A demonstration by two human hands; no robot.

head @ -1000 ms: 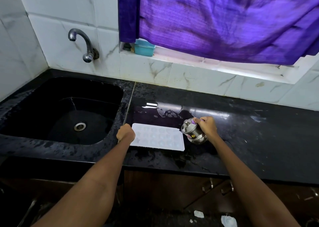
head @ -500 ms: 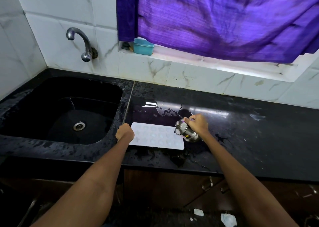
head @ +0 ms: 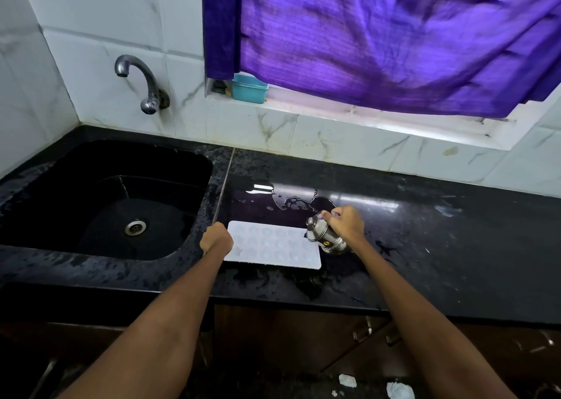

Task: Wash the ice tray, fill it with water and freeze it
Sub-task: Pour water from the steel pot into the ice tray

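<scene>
A black stone countertop ran along a wall of white marble-look tiles, its surface wet and speckled, with a shining puddle just behind the work spot. Set into the counter at the left was a black sink with a steel drain at its bottom, and a curved metal tap came out of the wall above it. A purple curtain hung over the window ledge, where a small teal plastic container stood at the curtain's left edge. Dark wooden cabinet doors with metal handles showed below the counter, and scraps of white paper lay on the floor.

The white ice tray lay flat on the countertop, just right of the sink. The left hand was closed in a fist over the tray's left end, holding it. The right hand gripped a small steel vessel, tilted with its mouth toward the left, over the tray's right end
</scene>
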